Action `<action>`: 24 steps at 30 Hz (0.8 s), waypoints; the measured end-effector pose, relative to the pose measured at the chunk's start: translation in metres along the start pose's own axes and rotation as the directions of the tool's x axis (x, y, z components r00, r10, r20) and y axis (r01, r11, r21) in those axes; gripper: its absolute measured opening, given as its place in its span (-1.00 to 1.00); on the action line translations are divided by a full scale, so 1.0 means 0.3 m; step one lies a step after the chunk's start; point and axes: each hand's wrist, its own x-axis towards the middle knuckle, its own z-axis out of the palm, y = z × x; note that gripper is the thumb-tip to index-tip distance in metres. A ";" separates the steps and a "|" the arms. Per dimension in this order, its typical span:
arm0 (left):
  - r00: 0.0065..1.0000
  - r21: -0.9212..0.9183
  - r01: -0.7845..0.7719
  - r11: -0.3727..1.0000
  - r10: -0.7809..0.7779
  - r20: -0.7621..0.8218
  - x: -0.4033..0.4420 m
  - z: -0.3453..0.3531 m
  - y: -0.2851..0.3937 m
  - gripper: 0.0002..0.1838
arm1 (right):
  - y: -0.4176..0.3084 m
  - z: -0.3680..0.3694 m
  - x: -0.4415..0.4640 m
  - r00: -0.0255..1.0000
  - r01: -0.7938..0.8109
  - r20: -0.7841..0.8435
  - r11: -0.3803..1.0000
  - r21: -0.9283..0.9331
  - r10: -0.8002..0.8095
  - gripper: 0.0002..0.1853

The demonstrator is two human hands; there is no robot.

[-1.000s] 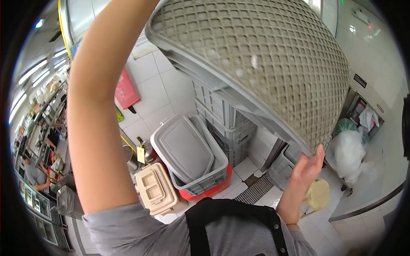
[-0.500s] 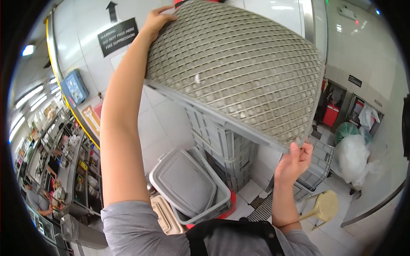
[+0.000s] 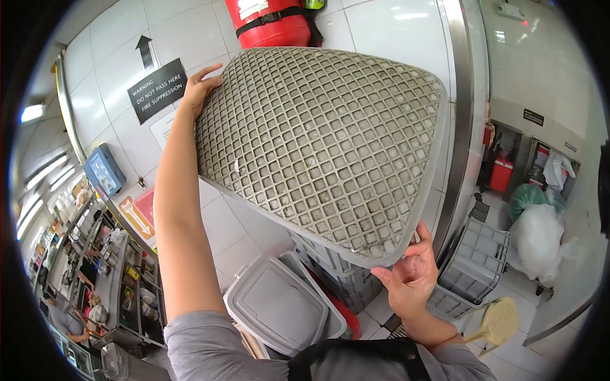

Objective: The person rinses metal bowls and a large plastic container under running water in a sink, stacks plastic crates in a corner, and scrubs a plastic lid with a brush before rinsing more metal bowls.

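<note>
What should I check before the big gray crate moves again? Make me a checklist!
1. Left hand at the gray crate's upper-left edge: ok.
2. Right hand gripping firmly: cannot tell; it's at the lower-right corner.
3. Crate level: not ok; it's tilted, lattice bottom facing us.
4. Crate's inside empty: cannot tell; hidden.
5. Yellow stool away from the crate: ok, off to the right.

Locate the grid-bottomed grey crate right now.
Head view, upper centre: the crate is between the left hand, at its left edge, and the right hand, at its lower-right corner, just below the red strapped object in the picture.
</note>
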 end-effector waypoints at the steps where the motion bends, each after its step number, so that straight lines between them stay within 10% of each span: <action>1: 1.000 0.001 -0.006 1.000 0.006 -0.009 -0.007 0.006 0.000 -0.49 | 0.006 -0.006 0.003 1.000 -0.009 0.006 1.000 0.008 0.009 -0.52; 7: 0.996 0.336 0.084 0.938 -0.092 0.008 0.023 -0.004 0.028 -0.63 | 0.031 0.024 0.011 0.993 -0.080 -0.085 0.996 0.041 0.084 -0.57; 15: 0.989 0.340 0.071 0.938 -0.021 -0.147 0.031 -0.015 -0.099 -0.65 | 0.069 0.042 0.048 0.981 -0.076 -0.173 0.994 0.082 0.089 -0.63; 24: 0.950 0.480 0.081 0.873 0.079 -0.304 -0.024 0.055 -0.098 -0.31 | 0.079 -0.161 0.213 0.983 -0.150 -0.171 0.847 -0.510 0.071 -0.19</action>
